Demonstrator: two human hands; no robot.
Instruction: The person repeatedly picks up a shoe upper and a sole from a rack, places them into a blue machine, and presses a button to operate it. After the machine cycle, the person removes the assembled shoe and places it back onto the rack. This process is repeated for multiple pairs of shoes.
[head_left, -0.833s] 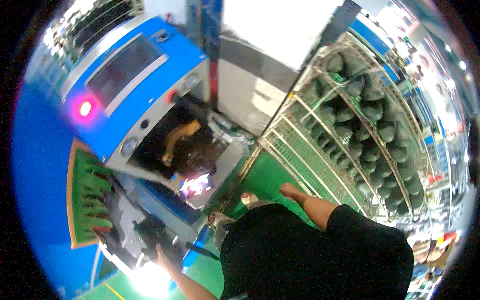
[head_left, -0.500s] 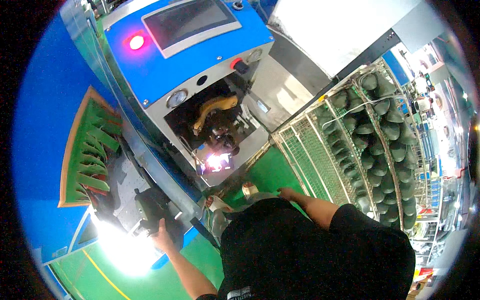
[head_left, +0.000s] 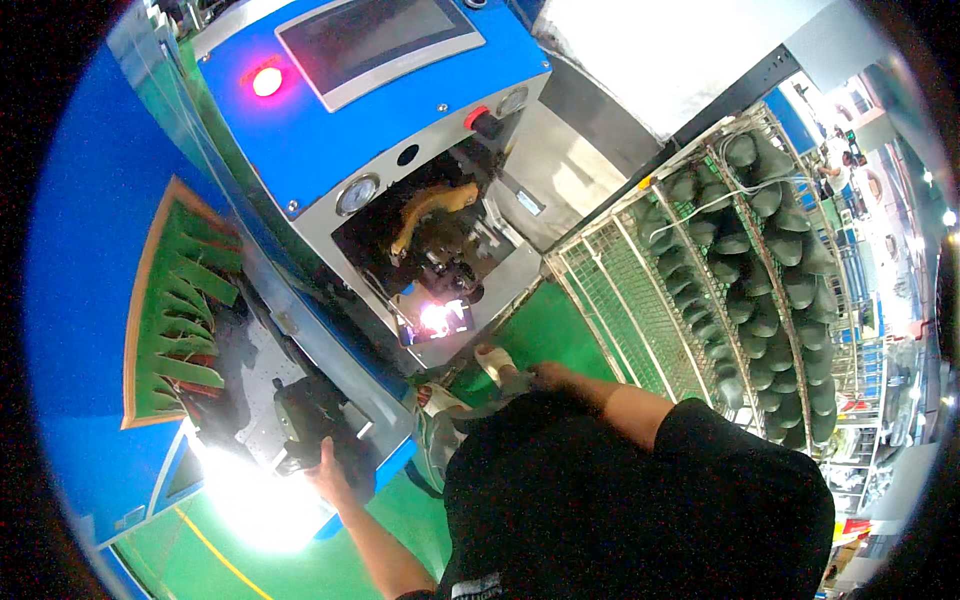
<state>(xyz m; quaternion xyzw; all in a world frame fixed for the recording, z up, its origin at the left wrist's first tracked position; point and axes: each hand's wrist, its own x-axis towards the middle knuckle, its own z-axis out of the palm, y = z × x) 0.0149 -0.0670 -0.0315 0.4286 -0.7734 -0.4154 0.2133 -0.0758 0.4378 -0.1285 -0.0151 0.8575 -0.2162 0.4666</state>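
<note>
At the lower left, my left hand (head_left: 328, 474) is against the lower end of a dark, bulky piece (head_left: 308, 420), its fingers closed around that edge. The piece rests by a grey work surface; its exact kind is hard to make out. My right hand (head_left: 550, 378) hangs in front of my body, near the wire rack, smeared by motion, with its fingers unclear. In front of me stands a blue machine (head_left: 385, 120) with a screen, a lit red button and gauges. A curved tan part (head_left: 432, 212) sits inside its dark opening, above a bright glow.
A wire rack (head_left: 640, 300) on the right holds rows of dark, rounded, shoe-like pieces (head_left: 755, 300). A wood-edged green panel (head_left: 138, 340) with green strips is at the left. Glaring light (head_left: 255, 500) shines near my left hand. Below is green floor (head_left: 545, 330).
My right hand has shifted left, closer to my body. My feet have moved slightly, and the view has shifted a little. The left hand stays at the dark piece.
</note>
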